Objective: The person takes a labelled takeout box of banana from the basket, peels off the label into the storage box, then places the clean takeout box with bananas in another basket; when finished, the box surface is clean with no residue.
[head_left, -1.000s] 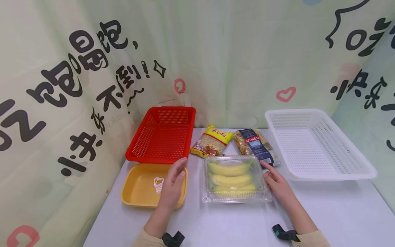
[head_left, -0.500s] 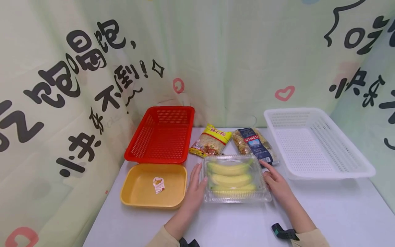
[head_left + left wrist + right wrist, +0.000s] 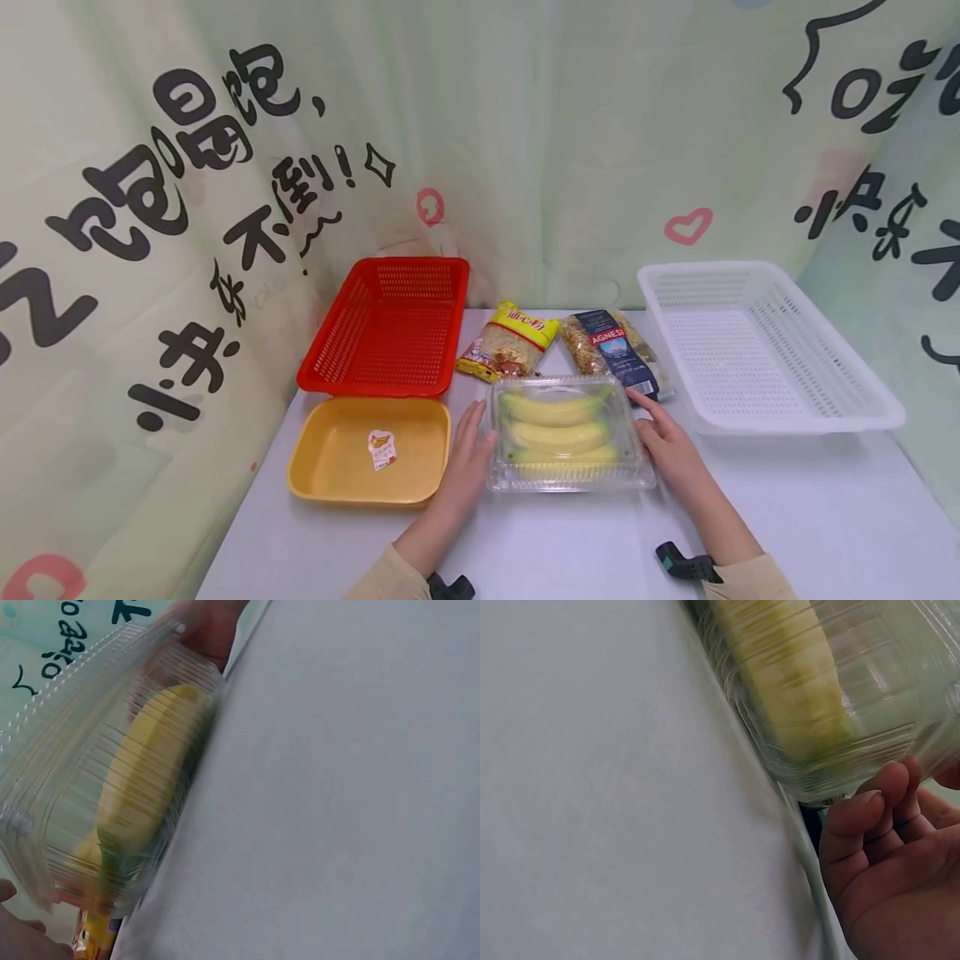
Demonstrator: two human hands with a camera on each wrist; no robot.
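Note:
A clear plastic clamshell box (image 3: 567, 433) with bananas (image 3: 555, 410) inside sits on the white table (image 3: 787, 525). My left hand (image 3: 468, 454) lies flat against the box's left side with straight fingers. On the box's right side rests my right hand (image 3: 663, 442), its fingers loosely bent at the rim. The left wrist view shows the box (image 3: 105, 787) and a banana (image 3: 146, 780) up close. In the right wrist view my fingers (image 3: 874, 825) touch the box (image 3: 840, 705) at its lower edge.
A yellow tray (image 3: 330, 487) with a banana sticker lies left of the box, a red basket (image 3: 390, 329) behind it. Two pasta bags (image 3: 510, 342) (image 3: 615, 346) lie behind the box. A white basket (image 3: 757, 350) stands at the right. Printed curtains close in the back and sides.
My left hand left the yellow tray's rim and moved right to the box's left side. The right hand stayed at the box's right side.

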